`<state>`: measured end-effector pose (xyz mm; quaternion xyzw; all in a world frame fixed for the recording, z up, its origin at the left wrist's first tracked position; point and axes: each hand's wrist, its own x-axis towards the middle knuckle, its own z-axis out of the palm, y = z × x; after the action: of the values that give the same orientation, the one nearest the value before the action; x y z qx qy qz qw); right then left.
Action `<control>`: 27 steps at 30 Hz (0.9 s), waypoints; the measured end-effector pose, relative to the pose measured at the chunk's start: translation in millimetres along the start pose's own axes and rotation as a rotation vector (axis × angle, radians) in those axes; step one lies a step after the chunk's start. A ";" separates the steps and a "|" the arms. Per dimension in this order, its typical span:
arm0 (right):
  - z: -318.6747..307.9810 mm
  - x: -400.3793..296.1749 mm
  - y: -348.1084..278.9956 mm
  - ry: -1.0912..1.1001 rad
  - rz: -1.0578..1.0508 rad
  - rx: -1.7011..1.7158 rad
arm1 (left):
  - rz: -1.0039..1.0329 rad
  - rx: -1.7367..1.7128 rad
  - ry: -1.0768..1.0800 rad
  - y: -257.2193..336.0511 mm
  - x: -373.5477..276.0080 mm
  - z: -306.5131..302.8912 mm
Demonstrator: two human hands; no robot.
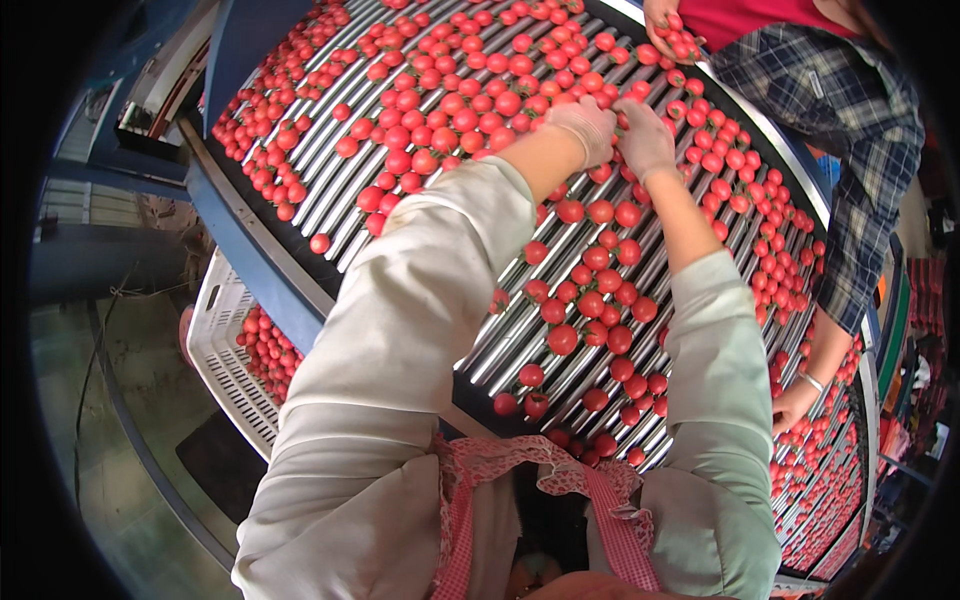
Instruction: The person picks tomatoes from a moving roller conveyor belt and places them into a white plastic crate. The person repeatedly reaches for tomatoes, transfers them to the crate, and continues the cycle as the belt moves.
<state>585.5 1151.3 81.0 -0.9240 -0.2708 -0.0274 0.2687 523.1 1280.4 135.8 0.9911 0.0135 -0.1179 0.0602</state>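
Observation:
Both my hands, in thin whitish gloves, reach to the far side of a metal roller conveyor (495, 367) covered with red tomatoes (465, 120). My left hand (589, 129) bends down among the fruit, its fingertips largely hidden by its own back. Close beside it, my right hand (645, 139) has its fingers curled at a tomato with a green stem. Whether either hand grips a tomato cannot be made out. More tomatoes (592, 304) lie scattered on the rollers between my forearms, some with green stems attached.
Across the conveyor, a person in a plaid garment holds several tomatoes in one hand (661, 30); their other hand (795, 405) touches the rollers at the right. A white slotted plastic crate (225, 352) with tomatoes stands below the blue metal frame (247, 240) on my left.

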 end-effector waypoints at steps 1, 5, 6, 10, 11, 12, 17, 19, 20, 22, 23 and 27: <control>0.5 -8.0 0.9 0.058 0.048 0.053 | 0.016 0.010 -0.017 4.2 -3.8 -3.0; -7.7 -21.1 -8.9 0.153 0.260 0.191 | 0.125 -0.099 -0.025 -6.2 -7.5 -5.4; 1.5 -22.3 4.6 0.239 0.181 0.234 | 0.144 -0.100 -0.011 -6.7 -9.2 -5.2; -19.2 -46.4 -8.6 0.158 0.239 0.474 | 0.147 -0.377 0.020 -23.5 -14.5 -0.3; -24.3 -50.4 -15.1 0.159 0.245 0.531 | 0.125 -0.514 0.025 -33.3 -21.2 1.0; -30.8 -57.7 -12.7 0.172 0.270 0.579 | 0.094 -0.770 0.007 -36.6 -32.8 -3.4; -70.4 -88.5 -83.0 0.195 0.419 1.125 | 0.055 -1.523 0.139 -88.8 -161.3 -30.1; -71.2 -106.0 -154.2 -0.007 0.376 1.210 | 0.019 -1.739 0.256 -123.5 -236.0 -31.2; -61.5 -115.5 -187.2 -0.170 0.301 1.289 | 0.046 -1.575 0.293 -147.7 -271.3 -30.8; -44.7 -147.8 -254.9 -0.616 -0.016 1.349 | 0.024 -1.752 0.141 -204.2 -356.7 -18.1; -39.2 -160.4 -283.1 -0.846 -0.251 1.358 | -0.087 -1.589 0.211 -213.0 -399.8 -20.5; -11.9 -146.6 -292.6 -0.537 -0.456 0.973 | -0.488 -1.317 0.240 -247.0 -500.3 -23.6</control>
<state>311.0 1281.5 203.3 -0.5881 -0.5021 0.2770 0.5703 32.2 1522.2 247.6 0.7237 0.3098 0.0145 0.6165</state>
